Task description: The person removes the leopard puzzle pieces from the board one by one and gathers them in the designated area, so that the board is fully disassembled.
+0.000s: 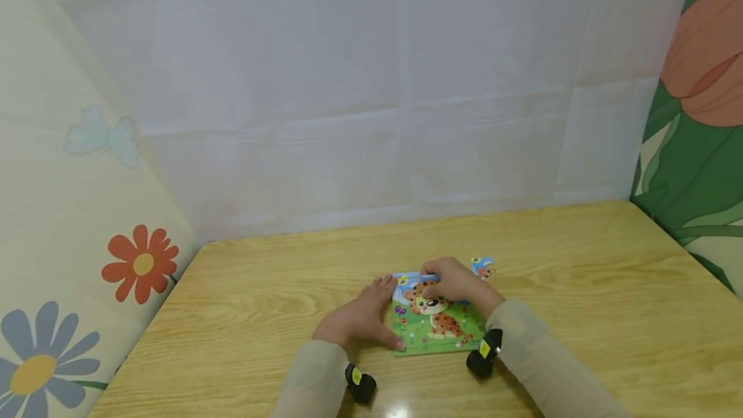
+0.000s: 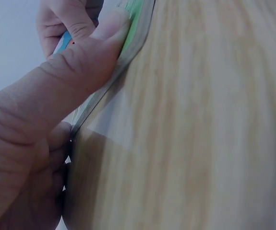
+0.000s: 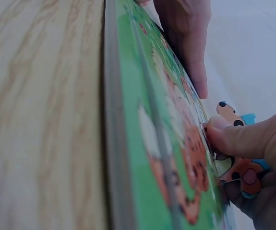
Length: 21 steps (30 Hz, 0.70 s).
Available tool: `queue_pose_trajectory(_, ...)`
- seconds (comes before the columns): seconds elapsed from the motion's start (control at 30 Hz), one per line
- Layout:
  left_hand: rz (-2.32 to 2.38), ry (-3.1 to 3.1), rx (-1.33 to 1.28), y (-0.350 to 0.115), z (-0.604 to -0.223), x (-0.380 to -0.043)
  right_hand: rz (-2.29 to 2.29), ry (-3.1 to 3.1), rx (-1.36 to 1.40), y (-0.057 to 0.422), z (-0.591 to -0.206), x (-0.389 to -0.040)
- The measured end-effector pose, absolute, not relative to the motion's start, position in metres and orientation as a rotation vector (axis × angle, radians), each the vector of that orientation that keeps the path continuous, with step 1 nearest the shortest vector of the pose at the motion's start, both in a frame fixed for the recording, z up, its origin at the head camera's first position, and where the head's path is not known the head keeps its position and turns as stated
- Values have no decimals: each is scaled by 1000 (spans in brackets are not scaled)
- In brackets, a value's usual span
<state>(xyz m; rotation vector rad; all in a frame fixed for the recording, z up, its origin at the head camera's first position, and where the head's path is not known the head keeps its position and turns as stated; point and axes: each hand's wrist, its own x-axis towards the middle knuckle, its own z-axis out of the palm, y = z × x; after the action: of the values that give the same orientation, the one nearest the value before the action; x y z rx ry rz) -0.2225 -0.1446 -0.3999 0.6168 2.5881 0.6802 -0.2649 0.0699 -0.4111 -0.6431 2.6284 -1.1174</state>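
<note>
A jigsaw puzzle board (image 1: pixel 429 344) with a spotted cub on green grass lies flat on the table. Along its left edge stretches my left hand (image 1: pixel 362 318), fingers extended by the upper left corner and thumb on the lower left corner; in the left wrist view the thumb (image 2: pixel 75 67) lies over the board's rim. Over the upper part of the board is my right hand (image 1: pixel 458 282). It pinches a jigsaw piece (image 3: pixel 250 177) in orange and blue, seen tilted up off the board in the right wrist view. The hand hides part of the picture.
A loose jigsaw piece (image 1: pixel 483 268) lies on the wooden table (image 1: pixel 261 302), just beyond the board's upper right corner. White cloth (image 1: pixel 325 82) hangs behind the table, with flower-printed panels (image 1: pixel 58 211) at the sides. Both wrists wear small black cameras (image 1: pixel 361 384).
</note>
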Motion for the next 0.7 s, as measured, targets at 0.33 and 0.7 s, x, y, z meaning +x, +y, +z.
queue_pose_trajectory(0.33,638,2606,649,-146,-402,-223,-1107,2637,-718,72,-411,-264)
queue_pose_trajectory(0.7,664,2605,624,-146,-399,-220,-1254,2509,-716,73,-417,-265)
